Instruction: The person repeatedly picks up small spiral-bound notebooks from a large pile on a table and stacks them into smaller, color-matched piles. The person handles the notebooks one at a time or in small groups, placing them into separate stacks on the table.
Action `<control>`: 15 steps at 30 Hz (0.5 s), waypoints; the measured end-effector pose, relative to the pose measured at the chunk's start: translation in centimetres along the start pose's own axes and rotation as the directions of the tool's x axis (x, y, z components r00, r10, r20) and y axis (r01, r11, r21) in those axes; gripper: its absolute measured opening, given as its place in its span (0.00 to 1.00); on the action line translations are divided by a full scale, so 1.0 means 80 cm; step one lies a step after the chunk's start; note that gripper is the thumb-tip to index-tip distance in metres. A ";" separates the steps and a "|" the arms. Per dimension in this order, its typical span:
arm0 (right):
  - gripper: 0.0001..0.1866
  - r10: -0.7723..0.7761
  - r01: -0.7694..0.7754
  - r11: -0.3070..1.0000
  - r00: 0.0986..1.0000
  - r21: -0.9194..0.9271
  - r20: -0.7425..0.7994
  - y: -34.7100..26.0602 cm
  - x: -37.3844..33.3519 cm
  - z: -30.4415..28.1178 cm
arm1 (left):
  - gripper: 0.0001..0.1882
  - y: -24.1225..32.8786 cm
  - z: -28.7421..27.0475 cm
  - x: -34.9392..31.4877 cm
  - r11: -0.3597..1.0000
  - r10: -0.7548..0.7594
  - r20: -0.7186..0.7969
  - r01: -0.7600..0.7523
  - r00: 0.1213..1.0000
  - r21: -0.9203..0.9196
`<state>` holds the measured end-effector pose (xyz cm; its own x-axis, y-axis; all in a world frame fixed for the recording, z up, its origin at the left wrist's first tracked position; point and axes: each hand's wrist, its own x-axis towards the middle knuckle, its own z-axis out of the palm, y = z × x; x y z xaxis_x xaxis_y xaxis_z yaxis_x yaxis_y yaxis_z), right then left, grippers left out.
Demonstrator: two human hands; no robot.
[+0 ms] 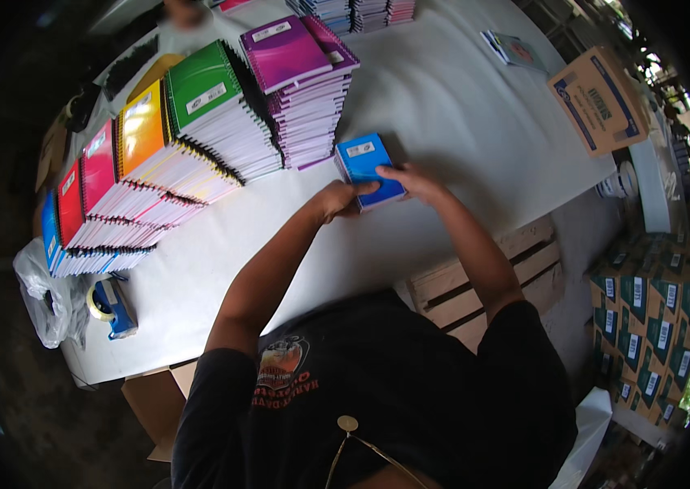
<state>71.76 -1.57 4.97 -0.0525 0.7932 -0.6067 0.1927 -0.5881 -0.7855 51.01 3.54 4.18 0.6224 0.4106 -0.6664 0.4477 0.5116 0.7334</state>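
Observation:
A small stack of blue spiral notebooks (364, 165) rests on the white table (459, 114). My left hand (338, 198) grips its near left corner, and my right hand (414, 181) holds its right edge. Just beyond stands a tall purple notebook stack (300, 81), with a green stack (213, 106) to its left.
Orange (149, 134), pink (104, 175), red and blue notebook stacks run along the table's left side. A blue tape dispenser (112, 306) and a plastic bag (43, 297) lie at the near left corner. A cardboard box (597, 99) sits far right; a wooden pallet (483, 281) and stacked cartons (646, 326) are below.

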 end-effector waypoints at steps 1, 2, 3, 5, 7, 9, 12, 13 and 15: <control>0.42 0.009 -0.008 0.999 1.000 -0.049 0.024 0.000 0.005 -0.004 | 0.39 0.004 -0.001 -0.002 0.995 -0.075 -0.004 0.075 0.997 0.069; 0.43 0.025 -0.019 0.996 0.998 -0.088 0.065 -0.001 0.006 -0.003 | 0.39 0.008 0.001 -0.013 0.952 -0.039 -0.027 0.045 0.999 0.302; 0.41 0.044 -0.038 0.986 0.998 -0.160 0.039 -0.005 0.006 -0.003 | 0.39 0.018 0.001 -0.030 0.847 -0.043 -0.030 0.052 0.999 0.529; 0.39 0.004 -0.029 0.868 0.999 -0.495 -0.051 -0.024 0.003 -0.001 | 0.35 0.048 0.010 -0.075 0.664 -0.031 -0.364 0.291 0.931 0.689; 0.36 -0.399 -0.040 0.520 0.872 -0.853 -0.284 -0.046 -0.013 0.009 | 0.41 0.077 0.016 -0.145 0.630 0.279 -0.396 0.144 0.875 0.763; 0.34 -0.580 0.294 0.759 0.712 -0.581 -0.397 -0.097 -0.011 0.004 | 0.31 0.110 0.017 -0.204 0.617 0.556 -0.325 -0.117 0.765 0.778; 0.30 -0.617 0.567 0.785 0.683 -0.249 -0.390 -0.190 0.000 -0.013 | 0.26 0.161 0.000 -0.218 0.107 0.987 -0.087 -0.143 0.139 0.984; 0.28 -0.698 0.678 0.705 0.609 -0.211 -0.377 -0.218 0.008 -0.008 | 0.29 0.176 -0.012 -0.207 0.002 0.999 -0.001 -0.023 0.032 1.000; 0.25 -0.723 0.678 0.690 0.628 -0.254 -0.287 -0.259 0.015 0.004 | 0.29 0.191 -0.034 -0.181 -0.040 0.995 0.026 0.144 0.101 0.989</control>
<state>67.40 11.55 20.49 0.1092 0.9688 0.2223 0.3461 0.1726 -0.9222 47.13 7.47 24.66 0.5246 0.5311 0.6654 0.7063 -0.7078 0.0081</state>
